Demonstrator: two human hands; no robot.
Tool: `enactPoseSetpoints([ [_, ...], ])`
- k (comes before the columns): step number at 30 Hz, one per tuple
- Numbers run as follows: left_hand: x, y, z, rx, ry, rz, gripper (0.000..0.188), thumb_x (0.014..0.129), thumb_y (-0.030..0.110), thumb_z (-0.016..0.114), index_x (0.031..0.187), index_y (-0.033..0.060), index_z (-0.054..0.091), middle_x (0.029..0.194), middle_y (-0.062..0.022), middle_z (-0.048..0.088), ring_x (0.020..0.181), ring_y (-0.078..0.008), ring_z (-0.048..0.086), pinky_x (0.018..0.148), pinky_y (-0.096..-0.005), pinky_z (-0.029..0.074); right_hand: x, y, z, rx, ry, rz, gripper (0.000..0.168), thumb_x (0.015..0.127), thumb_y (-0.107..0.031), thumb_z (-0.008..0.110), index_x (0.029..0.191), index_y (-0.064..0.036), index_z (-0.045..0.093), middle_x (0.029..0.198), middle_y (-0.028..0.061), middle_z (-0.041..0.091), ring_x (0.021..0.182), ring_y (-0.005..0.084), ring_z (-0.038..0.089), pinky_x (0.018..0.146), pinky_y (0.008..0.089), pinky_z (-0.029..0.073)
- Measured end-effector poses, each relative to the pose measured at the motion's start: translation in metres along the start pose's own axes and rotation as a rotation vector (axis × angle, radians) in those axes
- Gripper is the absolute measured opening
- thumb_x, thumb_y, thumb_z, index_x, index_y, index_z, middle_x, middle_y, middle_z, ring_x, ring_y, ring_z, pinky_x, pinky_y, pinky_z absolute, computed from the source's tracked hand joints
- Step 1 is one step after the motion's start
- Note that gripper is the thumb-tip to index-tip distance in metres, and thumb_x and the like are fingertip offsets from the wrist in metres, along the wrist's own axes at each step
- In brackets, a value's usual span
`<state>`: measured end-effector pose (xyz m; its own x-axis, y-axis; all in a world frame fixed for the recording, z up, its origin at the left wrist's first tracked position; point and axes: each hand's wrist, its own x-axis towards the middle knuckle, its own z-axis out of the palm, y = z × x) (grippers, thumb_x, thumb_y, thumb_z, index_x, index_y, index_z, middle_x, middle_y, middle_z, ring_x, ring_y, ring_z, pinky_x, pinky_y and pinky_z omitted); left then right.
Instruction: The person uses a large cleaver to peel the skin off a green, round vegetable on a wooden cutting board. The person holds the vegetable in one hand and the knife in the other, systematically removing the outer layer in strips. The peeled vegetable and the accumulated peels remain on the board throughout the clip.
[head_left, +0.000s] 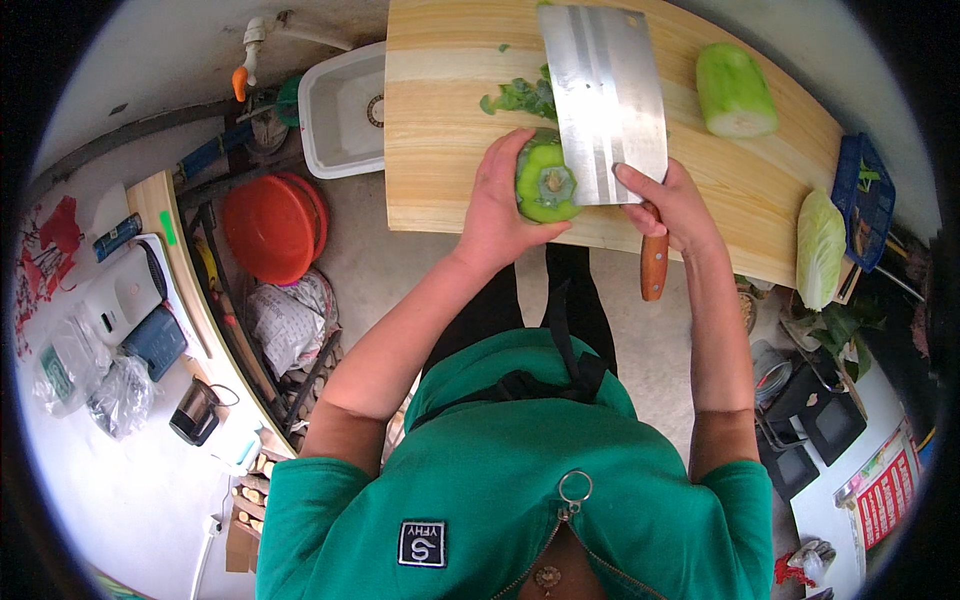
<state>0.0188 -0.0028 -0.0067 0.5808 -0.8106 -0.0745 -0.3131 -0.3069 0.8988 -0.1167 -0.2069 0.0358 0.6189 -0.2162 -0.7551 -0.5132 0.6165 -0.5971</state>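
Observation:
My left hand (501, 199) grips a green gourd-like vegetable (538, 191), its stem end towards me and pared pale green in facets. Darker skin remains further back on its side. In my right hand (675, 202) is a cleaver with a wooden handle (654, 266); the thumb presses on the blade. The broad cleaver blade (607, 97) lies along the vegetable's right side and hides part of what is behind it. Green peelings (525, 97) lie beyond on the wooden board (450, 165). To the right rests a peeled pale green piece (735, 91) with a cut end facing me.
A napa cabbage (819, 247) and a blue plastic basket (862, 202) sit at the right end. Left of the board are a white sink (337, 112) and a tap (252, 56). Red basins (270, 229) stand lower left, near a side table (157, 199) holding bags and small items.

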Motion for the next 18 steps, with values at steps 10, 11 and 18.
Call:
enactPoseSetpoints([
  [10,-0.002,0.003,0.01,0.01,0.066,-0.009,0.107,0.055,0.016,0.093,0.145,0.0041,0.036,0.142,-0.0211,0.047,0.134,-0.0411,0.043,0.115,-0.0483,0.036,-0.029,0.04,0.04,0.309,0.208,-0.09,0.031,0.097,-0.021,0.071,0.109,0.0,0.053,0.069,0.0035,0.051,0.046,0.0101,0.041,0.039,0.0257,0.029],
  [11,-0.002,0.003,0.012,0.016,0.078,-0.008,0.106,0.056,0.015,0.093,0.145,0.0036,0.037,0.142,-0.0212,0.047,0.134,-0.0411,0.043,0.114,-0.0488,0.036,-0.031,0.042,0.043,0.331,0.226,-0.099,0.03,0.097,-0.02,0.07,0.109,0.0,0.053,0.069,0.0035,0.051,0.046,0.0102,0.041,0.039,0.0256,0.029],
  [18,-0.008,0.01,0.041,-0.008,0.246,-0.09,0.11,0.057,0.019,0.094,0.146,0.0014,0.032,0.142,-0.0233,0.043,0.133,-0.0423,0.042,0.113,-0.0496,0.034,-0.036,0.054,0.066,0.479,0.362,-0.202,0.023,0.099,-0.019,0.067,0.106,-0.002,0.053,0.067,0.0037,0.052,0.046,0.0109,0.043,0.039,0.0257,0.03],
])
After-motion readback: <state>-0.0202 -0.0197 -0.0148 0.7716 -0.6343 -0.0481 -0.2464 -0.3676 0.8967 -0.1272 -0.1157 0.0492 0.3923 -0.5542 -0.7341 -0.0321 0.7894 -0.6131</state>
